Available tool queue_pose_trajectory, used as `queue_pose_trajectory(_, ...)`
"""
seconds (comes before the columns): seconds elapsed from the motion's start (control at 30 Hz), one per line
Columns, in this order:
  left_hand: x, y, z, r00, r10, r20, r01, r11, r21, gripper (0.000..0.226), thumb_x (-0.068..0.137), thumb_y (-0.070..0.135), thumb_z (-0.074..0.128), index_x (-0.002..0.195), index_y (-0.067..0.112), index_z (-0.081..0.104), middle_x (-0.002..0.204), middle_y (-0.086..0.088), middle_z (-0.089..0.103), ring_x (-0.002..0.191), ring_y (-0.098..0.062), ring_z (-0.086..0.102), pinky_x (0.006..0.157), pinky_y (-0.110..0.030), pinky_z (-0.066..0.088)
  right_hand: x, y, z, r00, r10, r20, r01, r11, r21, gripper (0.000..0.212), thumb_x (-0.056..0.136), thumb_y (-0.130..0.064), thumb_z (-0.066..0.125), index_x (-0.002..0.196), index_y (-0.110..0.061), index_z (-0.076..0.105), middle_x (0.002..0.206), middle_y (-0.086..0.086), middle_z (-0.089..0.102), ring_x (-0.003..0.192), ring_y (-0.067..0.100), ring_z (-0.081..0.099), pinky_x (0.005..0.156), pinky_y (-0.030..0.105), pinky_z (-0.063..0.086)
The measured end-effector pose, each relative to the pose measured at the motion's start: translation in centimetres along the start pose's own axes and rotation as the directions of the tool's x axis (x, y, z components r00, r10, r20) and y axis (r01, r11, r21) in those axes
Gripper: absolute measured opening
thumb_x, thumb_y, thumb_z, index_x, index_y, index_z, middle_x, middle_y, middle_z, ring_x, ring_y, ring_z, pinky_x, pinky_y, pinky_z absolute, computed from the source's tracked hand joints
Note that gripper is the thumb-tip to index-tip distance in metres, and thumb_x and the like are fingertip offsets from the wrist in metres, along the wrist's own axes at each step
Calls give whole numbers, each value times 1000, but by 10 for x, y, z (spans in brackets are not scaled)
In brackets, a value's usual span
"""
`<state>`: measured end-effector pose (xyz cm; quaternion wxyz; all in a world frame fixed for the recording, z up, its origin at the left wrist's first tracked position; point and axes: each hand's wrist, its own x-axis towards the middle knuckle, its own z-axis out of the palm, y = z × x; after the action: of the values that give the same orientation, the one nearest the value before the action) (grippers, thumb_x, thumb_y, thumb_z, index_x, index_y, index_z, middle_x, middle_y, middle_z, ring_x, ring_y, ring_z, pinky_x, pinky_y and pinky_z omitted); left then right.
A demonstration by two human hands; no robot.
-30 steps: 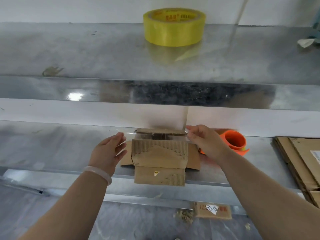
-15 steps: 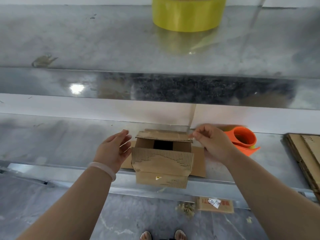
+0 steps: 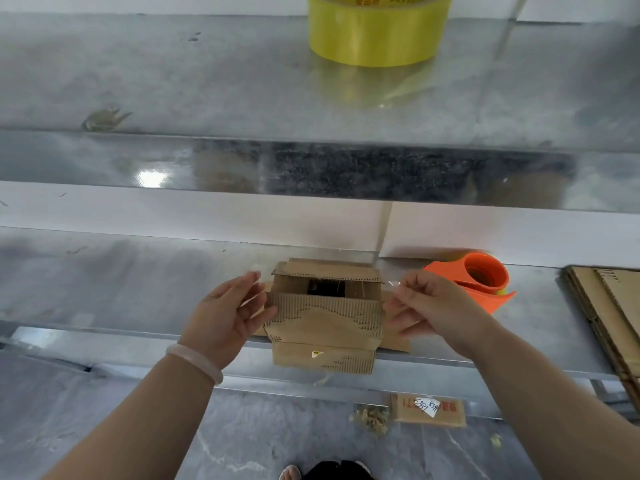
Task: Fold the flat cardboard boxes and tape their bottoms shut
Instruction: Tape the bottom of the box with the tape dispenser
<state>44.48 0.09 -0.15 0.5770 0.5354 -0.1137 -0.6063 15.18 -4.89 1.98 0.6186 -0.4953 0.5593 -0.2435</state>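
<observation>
A small cardboard box [image 3: 325, 323] stands at the front edge of the lower metal shelf [image 3: 121, 285]. Its far and near flaps leave a dark gap between them, and its side flaps lie flat on the shelf. My left hand [image 3: 225, 313] is beside the box's left side with relaxed fingers, the thumb touching the near flap's left edge. My right hand [image 3: 433, 306] is at the box's right side, thumb and forefinger pinching what looks like a clear strip of tape [image 3: 390, 284] by the far right corner.
An orange tape dispenser [image 3: 481, 282] sits just right of my right hand. A stack of flat cardboard [image 3: 609, 306] lies at the far right. A yellow tape roll [image 3: 374, 32] stands on the upper shelf. Cardboard scraps [image 3: 429, 410] lie on the floor.
The gap between the box's far and near flaps has widened. My right hand has shifted right off the far flap's corner. My left hand has come closer to the box.
</observation>
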Motion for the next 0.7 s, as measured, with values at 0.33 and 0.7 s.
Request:
queue_pose_trajectory(0.33, 22, -15, 0, 998, 25, 60, -19, 995, -100, 10, 88, 20, 63, 89, 11, 67, 90, -2, 67, 93, -19, 65, 87, -47, 57, 19, 30, 14, 954, -293, -69, 257, 912, -320, 16, 96, -21, 58, 83, -30, 57, 139, -18, 50, 104, 8, 68, 101, 41, 47)
queue_pose_trajectory(0.7, 24, -18, -2, 998, 46, 51, -42, 996, -82, 18, 78, 25, 68, 90, 11, 69, 91, -1, 69, 91, -17, 66, 88, -47, 57, 15, 39, 21, 897, -433, -86, 312, 761, -569, 9, 97, -24, 56, 91, -30, 55, 115, -18, 64, 96, 10, 63, 83, 34, 53)
